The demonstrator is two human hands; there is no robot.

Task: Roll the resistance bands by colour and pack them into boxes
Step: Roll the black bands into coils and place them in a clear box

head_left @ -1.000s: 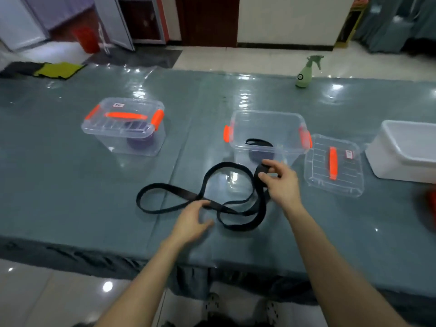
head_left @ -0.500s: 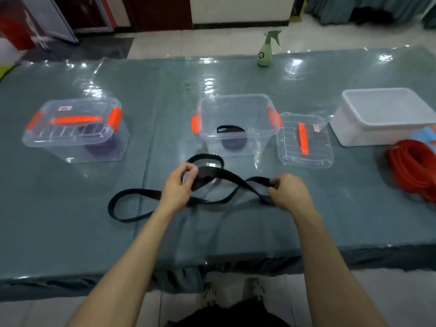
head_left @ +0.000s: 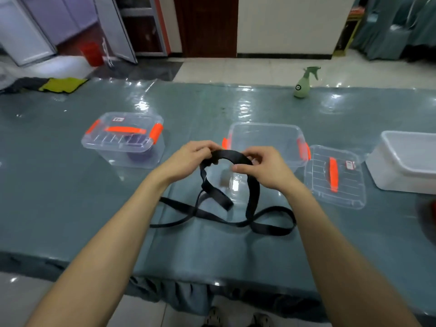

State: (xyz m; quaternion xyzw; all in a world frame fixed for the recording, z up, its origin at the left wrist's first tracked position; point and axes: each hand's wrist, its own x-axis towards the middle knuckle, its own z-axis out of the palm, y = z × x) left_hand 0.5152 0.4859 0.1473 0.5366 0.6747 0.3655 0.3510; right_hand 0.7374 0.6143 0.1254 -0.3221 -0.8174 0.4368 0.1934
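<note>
A long black resistance band (head_left: 253, 201) is lifted at its top, while its loops trail on the grey-green table (head_left: 70, 208). My left hand (head_left: 191, 159) pinches the raised arc at its left end. My right hand (head_left: 259, 167) pinches the same arc at its right end. Behind my hands stands an open clear box (head_left: 266, 138) with orange latches. Its lid (head_left: 335, 175) with an orange handle lies flat to its right. A closed clear box (head_left: 122, 140) at the left holds a purple roll.
A white plastic tub (head_left: 405, 161) stands at the far right, with something red at the frame's right edge (head_left: 433, 206). A green spray bottle (head_left: 303, 83) stands at the table's far edge. Yellow and dark cloths (head_left: 59, 84) lie at the far left corner.
Both hands have raised the black band off the table and come closer together, holding its top as an arc. The view has swung left, cutting off the red coil at the right.
</note>
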